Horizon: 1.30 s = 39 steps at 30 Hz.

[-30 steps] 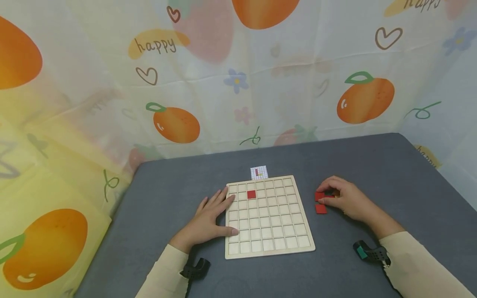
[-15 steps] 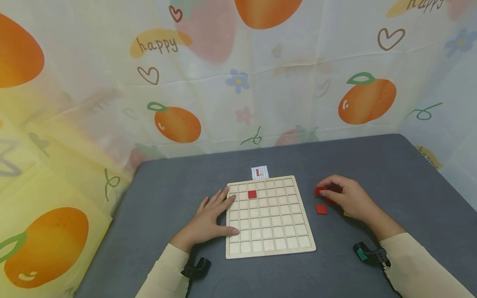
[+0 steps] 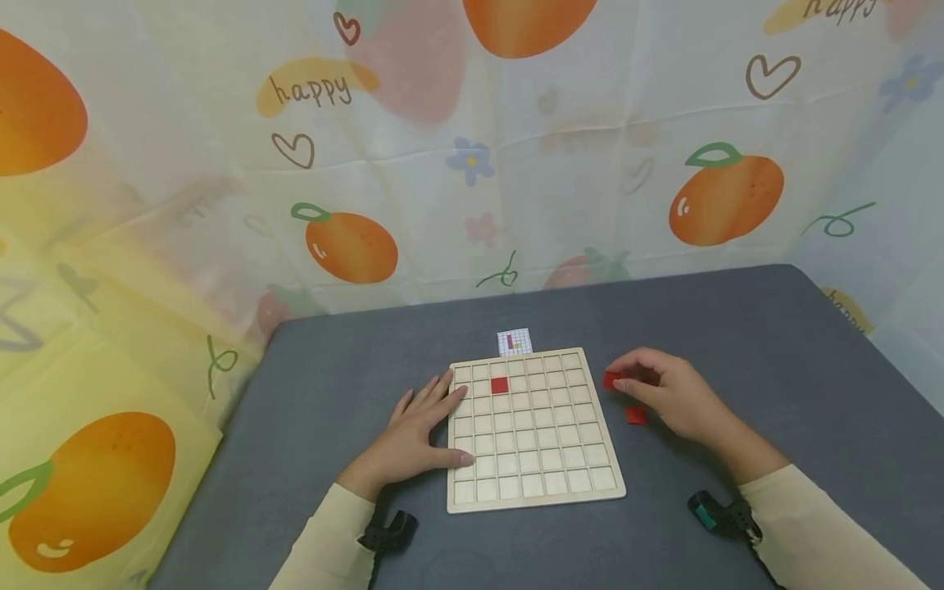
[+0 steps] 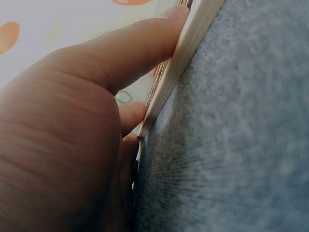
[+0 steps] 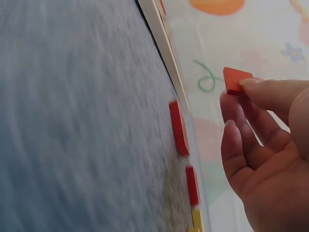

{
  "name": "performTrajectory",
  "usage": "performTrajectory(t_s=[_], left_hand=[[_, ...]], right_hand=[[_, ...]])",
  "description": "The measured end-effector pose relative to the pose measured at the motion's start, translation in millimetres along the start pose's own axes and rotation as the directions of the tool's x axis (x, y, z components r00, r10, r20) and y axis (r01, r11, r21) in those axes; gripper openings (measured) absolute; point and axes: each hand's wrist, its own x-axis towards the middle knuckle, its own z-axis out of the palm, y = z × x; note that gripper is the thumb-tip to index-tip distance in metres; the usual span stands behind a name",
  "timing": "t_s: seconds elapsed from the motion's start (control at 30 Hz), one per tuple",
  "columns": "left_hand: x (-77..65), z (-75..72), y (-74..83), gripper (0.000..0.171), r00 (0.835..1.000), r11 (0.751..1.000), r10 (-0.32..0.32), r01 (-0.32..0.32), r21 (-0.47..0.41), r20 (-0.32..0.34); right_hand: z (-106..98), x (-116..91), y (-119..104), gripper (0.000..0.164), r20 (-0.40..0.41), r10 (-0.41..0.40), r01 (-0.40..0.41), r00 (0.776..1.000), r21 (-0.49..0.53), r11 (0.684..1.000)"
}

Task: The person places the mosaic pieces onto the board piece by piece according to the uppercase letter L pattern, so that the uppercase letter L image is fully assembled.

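Note:
My left hand (image 3: 404, 442) lies at the left edge of a wooden grid board (image 3: 526, 441), thumb and fingertips on its border. The left wrist view shows the thumb (image 4: 130, 50) stretched over the board's side. One red square tile (image 3: 499, 385) sits in a cell of the second row from the top. To the right of the board, my right hand (image 3: 674, 397) pinches another red square tile (image 5: 235, 79) between thumb and fingers, held above the table. Below that hand a loose red tile (image 3: 635, 415) lies on the table.
Behind the board lies a small printed grid card (image 3: 514, 342). The right wrist view shows two red tiles, one nearer (image 5: 178, 128), plus yellow pieces (image 5: 197, 220) on the table. A printed curtain (image 3: 560, 188) hangs along the grey table's (image 3: 354, 352) far edge.
My right hand has picked up a red tile and moved left with it toward the board. The left hand has stayed at the board's edge.

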Motion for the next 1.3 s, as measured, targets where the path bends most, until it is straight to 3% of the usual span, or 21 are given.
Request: performTrajectory(t_s=[0.5, 0.87, 1.3], left_hand=[[-1.4, 0.1, -2.0, 0.109, 1.000, 1.000, -0.002, 0.002, -0.002, 0.003], [-0.5, 0.3, -0.8, 0.109, 1.000, 1.000, -0.003, 0.003, 0.000, -0.005], [0.3, 1.1, -1.7, 0.108, 1.000, 1.000, 0.010, -0.010, -0.003, -0.006]], right_hand=[[38, 12, -18, 0.016, 0.053, -0.101, 0.100, 0.993, 0.028, 0.995], [66, 35, -40, 0.009, 0.111, -0.158, 0.149, 0.981, 0.090, 0.985], [92, 58, -56, 0.009, 0.181, -0.145, 0.132, 0.973, 0.084, 0.988]])
